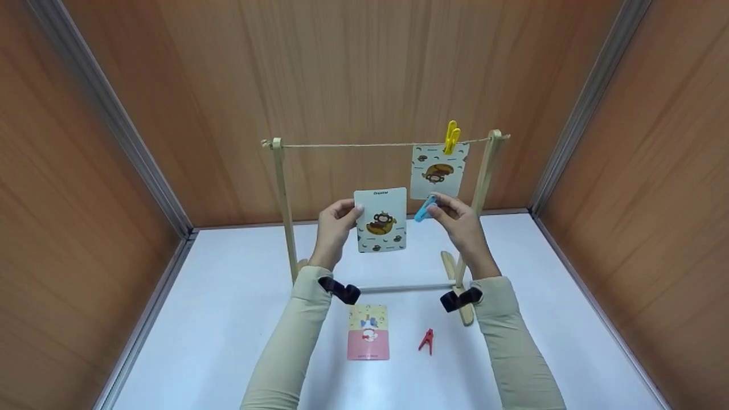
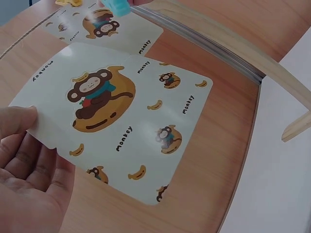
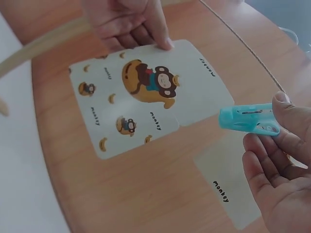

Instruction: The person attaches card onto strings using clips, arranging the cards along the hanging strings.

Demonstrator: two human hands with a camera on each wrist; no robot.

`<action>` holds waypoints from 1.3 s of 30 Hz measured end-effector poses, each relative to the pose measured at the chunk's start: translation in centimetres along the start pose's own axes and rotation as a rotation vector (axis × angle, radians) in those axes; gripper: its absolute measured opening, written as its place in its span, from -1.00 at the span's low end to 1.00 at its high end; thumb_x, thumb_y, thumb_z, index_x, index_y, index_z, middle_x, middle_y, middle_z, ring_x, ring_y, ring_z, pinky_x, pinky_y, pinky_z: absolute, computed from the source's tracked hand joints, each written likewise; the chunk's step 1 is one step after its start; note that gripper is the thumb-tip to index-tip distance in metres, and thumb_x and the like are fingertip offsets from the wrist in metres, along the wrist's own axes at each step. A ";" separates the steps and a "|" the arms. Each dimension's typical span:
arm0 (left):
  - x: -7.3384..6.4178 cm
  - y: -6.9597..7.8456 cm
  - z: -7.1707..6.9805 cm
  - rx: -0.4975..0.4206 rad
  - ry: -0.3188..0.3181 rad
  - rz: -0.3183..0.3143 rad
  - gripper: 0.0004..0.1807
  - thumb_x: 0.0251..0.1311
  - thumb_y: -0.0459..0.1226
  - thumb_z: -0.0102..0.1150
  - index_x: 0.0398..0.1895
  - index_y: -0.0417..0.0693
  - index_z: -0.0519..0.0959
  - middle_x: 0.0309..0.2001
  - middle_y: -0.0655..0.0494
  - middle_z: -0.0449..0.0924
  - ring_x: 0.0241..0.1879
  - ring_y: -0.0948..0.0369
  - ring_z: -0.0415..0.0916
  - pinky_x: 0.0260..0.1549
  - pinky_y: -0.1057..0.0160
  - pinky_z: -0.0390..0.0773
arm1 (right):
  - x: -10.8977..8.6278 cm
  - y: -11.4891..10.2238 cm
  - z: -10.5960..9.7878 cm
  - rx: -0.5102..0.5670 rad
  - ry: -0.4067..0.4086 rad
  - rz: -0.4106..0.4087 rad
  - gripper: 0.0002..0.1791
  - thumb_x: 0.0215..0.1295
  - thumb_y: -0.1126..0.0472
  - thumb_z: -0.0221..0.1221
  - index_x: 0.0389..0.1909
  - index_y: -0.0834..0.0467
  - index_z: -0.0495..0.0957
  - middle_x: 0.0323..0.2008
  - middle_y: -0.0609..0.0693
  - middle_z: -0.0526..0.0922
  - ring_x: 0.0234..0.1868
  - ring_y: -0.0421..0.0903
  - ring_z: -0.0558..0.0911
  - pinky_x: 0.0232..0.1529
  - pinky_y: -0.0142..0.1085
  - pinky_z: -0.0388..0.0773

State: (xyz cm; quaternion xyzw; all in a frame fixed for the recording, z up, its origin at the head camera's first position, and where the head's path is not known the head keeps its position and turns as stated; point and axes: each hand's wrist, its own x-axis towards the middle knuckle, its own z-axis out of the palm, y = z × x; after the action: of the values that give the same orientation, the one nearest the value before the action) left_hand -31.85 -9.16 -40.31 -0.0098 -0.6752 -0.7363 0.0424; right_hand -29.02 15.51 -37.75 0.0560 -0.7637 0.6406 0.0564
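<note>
My left hand (image 1: pixel 334 230) pinches a white monkey card (image 1: pixel 381 221) by its left edge, holding it upright below the string (image 1: pixel 353 145). Printed on it are a monkey on a banana and small bananas, clear in the left wrist view. Between thumb and fingers, my right hand (image 1: pixel 460 226) holds a light blue clothespin (image 3: pixel 248 118), just right of that card. A second monkey card (image 1: pixel 437 185) hangs from the string at the right, with a yellow clothespin (image 1: pixel 451 138) clipped at its top. The clothespin in my right hand is not touching the string.
Wooden posts (image 1: pixel 285 210) carry the string at both ends, joined low by a pale crossbar (image 1: pixel 407 287). On the white table (image 1: pixel 216 319) in front lie a pink and yellow card (image 1: pixel 368 344) and a red clothespin (image 1: pixel 426 341). Wood-grain panels stand around the table.
</note>
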 end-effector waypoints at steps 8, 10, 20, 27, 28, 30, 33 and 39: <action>0.5 0.8 0.2 0.010 -0.003 0.006 -0.75 0.27 -0.25 0.19 -0.03 -0.12 0.59 -0.08 -0.02 0.64 -0.07 0.13 0.58 0.04 0.15 0.53 | 0.8 -1.2 0.3 0.016 0.002 -0.021 -0.45 0.30 0.04 0.19 0.29 0.11 0.41 0.07 0.06 0.52 0.07 -0.14 0.51 0.25 -0.26 0.41; 0.6 1.0 0.3 0.008 0.000 0.011 -0.76 0.27 -0.27 0.19 -0.03 -0.13 0.59 -0.08 -0.03 0.64 -0.08 0.13 0.57 0.03 0.15 0.53 | 1.0 -1.5 0.4 0.025 0.004 -0.045 -0.46 0.30 0.06 0.20 0.27 0.12 0.43 0.05 0.05 0.53 0.08 -0.13 0.52 0.25 -0.25 0.41; 1.0 2.2 0.9 0.002 -0.023 0.037 -0.74 0.28 -0.23 0.19 -0.01 -0.11 0.59 -0.06 -0.03 0.62 -0.07 0.12 0.56 0.03 0.12 0.53 | 1.9 -3.4 0.9 0.010 0.027 -0.111 -0.51 0.31 0.10 0.19 0.25 0.11 0.46 0.09 0.03 0.53 0.07 -0.13 0.49 0.18 -0.31 0.44; 1.4 3.2 1.2 -0.010 -0.016 0.070 -0.75 0.28 -0.24 0.18 -0.02 -0.12 0.59 -0.07 -0.02 0.63 -0.08 0.12 0.56 -0.01 0.12 0.56 | 2.4 -4.8 1.1 0.000 0.053 -0.133 -0.50 0.29 0.09 0.19 0.26 0.08 0.46 0.13 0.03 0.53 0.09 -0.13 0.49 0.21 -0.30 0.43; 1.4 3.4 1.2 -0.013 -0.018 0.081 -0.75 0.28 -0.24 0.18 -0.02 -0.13 0.59 -0.08 -0.03 0.63 -0.08 0.12 0.56 0.00 0.11 0.55 | 2.4 -5.0 1.2 0.001 0.063 -0.141 -0.50 0.29 0.09 0.19 0.25 0.08 0.46 0.13 0.03 0.54 0.09 -0.14 0.50 0.22 -0.30 0.43; 1.4 3.6 1.3 -0.014 -0.023 0.098 -0.74 0.28 -0.24 0.18 -0.02 -0.13 0.59 -0.07 -0.04 0.63 -0.07 0.12 0.57 0.01 0.11 0.55 | 2.5 -5.5 1.2 0.019 0.083 -0.159 -0.50 0.29 0.10 0.19 0.25 0.09 0.47 0.12 0.05 0.56 0.09 -0.13 0.51 0.22 -0.30 0.44; 1.5 3.8 1.5 -0.021 -0.029 0.109 -0.74 0.29 -0.24 0.17 -0.01 -0.14 0.58 -0.06 -0.04 0.63 -0.06 0.12 0.57 0.03 0.12 0.53 | 2.7 -6.0 1.4 0.049 0.117 -0.170 -0.49 0.28 0.11 0.19 0.25 0.09 0.46 0.11 0.06 0.56 0.08 -0.13 0.54 0.17 -0.32 0.49; 1.7 4.2 1.8 -0.054 -0.025 0.113 -0.74 0.29 -0.26 0.17 0.00 -0.16 0.57 -0.08 -0.03 0.62 -0.08 0.15 0.56 0.02 0.17 0.54 | 3.0 -6.8 1.8 0.049 0.178 -0.174 -0.51 0.24 0.09 0.21 0.21 0.04 0.51 0.06 0.02 0.56 -0.01 -0.17 0.57 0.02 -0.39 0.56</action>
State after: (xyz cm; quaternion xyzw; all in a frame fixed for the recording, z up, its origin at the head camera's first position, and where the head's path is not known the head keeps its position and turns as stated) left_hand -33.33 -7.84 -35.83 -0.0582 -0.6538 -0.7507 0.0753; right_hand -30.95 12.50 -30.96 0.0663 -0.7321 0.6541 0.1782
